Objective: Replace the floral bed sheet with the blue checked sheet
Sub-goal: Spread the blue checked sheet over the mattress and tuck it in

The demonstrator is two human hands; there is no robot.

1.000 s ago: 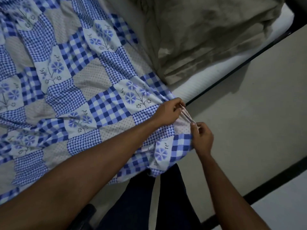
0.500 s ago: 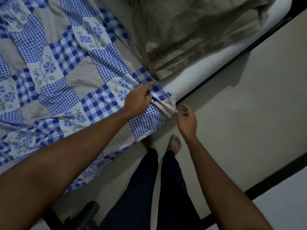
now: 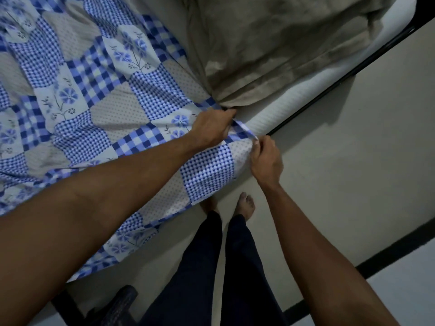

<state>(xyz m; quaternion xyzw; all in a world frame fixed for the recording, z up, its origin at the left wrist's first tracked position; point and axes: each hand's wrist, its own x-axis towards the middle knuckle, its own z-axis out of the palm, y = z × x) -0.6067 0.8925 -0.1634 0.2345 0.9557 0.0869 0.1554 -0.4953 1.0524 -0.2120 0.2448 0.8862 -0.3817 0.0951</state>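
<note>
The person is standing at the side of the bed, and both bare arms are reaching toward the near corner of the blue checked sheet [image 3: 98, 90]. The sheet is lying spread over the mattress [image 3: 270, 114], with its near edge hanging down the side toward the floor [image 3: 353, 172].

The left hand [image 3: 213, 128] is lying knuckles-up on the sheet just beside the corner of a drab, creased pillow [image 3: 282, 55]. Its fingers are curling down over the hem and gripping the cloth. The right hand [image 3: 267, 161] is closing finger and thumb on the very tip of the sheet's corner (a thin folded strip of cloth is running taut between the two hands).

Beyond that corner a strip of white mattress is showing bare, and the dark bed frame [image 3: 341, 74] is running along its edge. Below the hands, the person's bare feet [image 3: 244, 205] and dark trousers [image 3: 211, 267] are showing against the pale floor.
</note>
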